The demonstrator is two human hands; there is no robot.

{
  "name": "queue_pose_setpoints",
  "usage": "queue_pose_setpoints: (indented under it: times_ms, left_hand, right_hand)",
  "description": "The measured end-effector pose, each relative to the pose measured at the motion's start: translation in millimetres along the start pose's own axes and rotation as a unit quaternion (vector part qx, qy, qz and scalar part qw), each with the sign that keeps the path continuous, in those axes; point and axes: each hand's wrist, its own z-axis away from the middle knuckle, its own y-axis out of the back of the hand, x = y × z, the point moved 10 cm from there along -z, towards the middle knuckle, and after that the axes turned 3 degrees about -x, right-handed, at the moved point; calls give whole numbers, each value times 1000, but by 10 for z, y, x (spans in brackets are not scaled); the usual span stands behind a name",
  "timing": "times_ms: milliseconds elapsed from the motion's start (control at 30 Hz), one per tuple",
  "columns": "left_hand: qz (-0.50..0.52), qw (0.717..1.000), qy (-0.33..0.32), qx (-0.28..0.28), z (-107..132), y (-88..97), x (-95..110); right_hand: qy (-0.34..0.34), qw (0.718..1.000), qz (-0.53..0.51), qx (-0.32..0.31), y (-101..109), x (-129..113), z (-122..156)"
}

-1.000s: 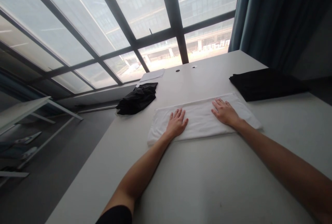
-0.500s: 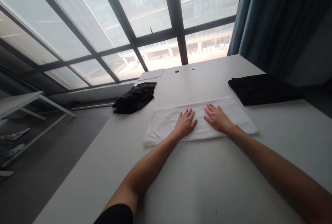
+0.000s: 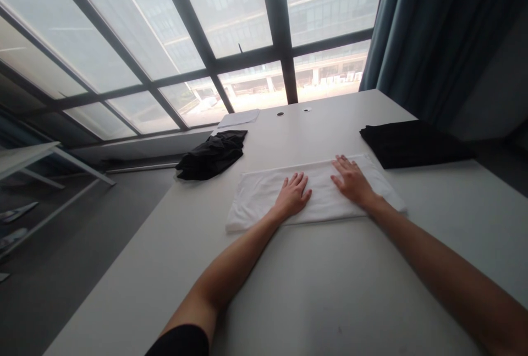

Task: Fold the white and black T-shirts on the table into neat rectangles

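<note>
A folded white cloth (image 3: 259,196), perhaps a garment, lies as a long rectangle on the white table (image 3: 289,279). Its surface has soft wrinkles, mostly toward the left end. My left hand (image 3: 292,196) rests flat on its middle, fingers pointing away from me and slightly apart. To the right, my right hand (image 3: 352,180) also lies on the cloth, fingers spread and reaching close to its far edge. Neither hand grips anything.
A crumpled black cloth (image 3: 212,155) sits at the table's left edge, with a flat white item (image 3: 238,118) behind it. Folded black fabric (image 3: 414,144) lies to the right. Beyond are windows, a blue curtain (image 3: 406,31) and another table (image 3: 28,158) at left.
My right hand has slid a little away from me and to the right across the white cloth. My left hand stays nearly where it was.
</note>
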Motion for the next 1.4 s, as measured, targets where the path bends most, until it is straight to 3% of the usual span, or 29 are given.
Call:
queue_pose_setpoints:
  times_ms: [67,133,233,367,500,600,667,767,833,900,1000,1133,1200,1300,1400]
  left_hand:
    - [-1,1000,-3,-1,9,13,14]
    - [-4,1000,-8,-3,15,18,33]
    - [-6,1000,-11,-8,18,7,44]
    - [-1,1000,-8,-8,18,-8,27]
    - [4,1000,-7,-10,18,-25,8]
    - [8,1000,-9,0,19,-14,8]
    - [8,1000,-12,5,21,-6,14]
    - [8,1000,-14,10,24,4,24]
    - [9,1000,-14,11,27,14,29]
    - [10,1000,-12,9,27,18,27]
    - [12,1000,-11,6,24,17,20]
    - [17,1000,-15,5,21,-6,19]
    - [20,1000,-14,6,18,-14,21]
    - [36,999,-13,3,-2,6,2]
    - [75,997,-13,-10,-46,67,-94]
  right_hand:
    - [72,996,-19,-51,-124,-270,14]
    - [89,991,-16,-99,-248,-333,20]
    - [24,994,17,-110,-294,-34,-24]
    - [-82,994,48,-60,-175,531,-60]
    - [-112,992,50,-25,-69,676,-36]
    - [-86,996,28,-1,11,481,-16]
    - [-14,1000,-10,-1,11,198,-12]
    - [107,992,-51,-45,-121,-230,23]
    - [126,988,-46,-80,-241,-321,27]
    - [105,989,-26,-104,-328,-235,-4]
    - [45,993,3,-108,-336,121,-73]
    - [-60,995,42,-66,-163,710,-101]
    - [-106,992,53,-38,-49,883,-75]
    - [-125,989,71,17,123,852,-31]
    - [-74,994,63,48,188,550,-16]
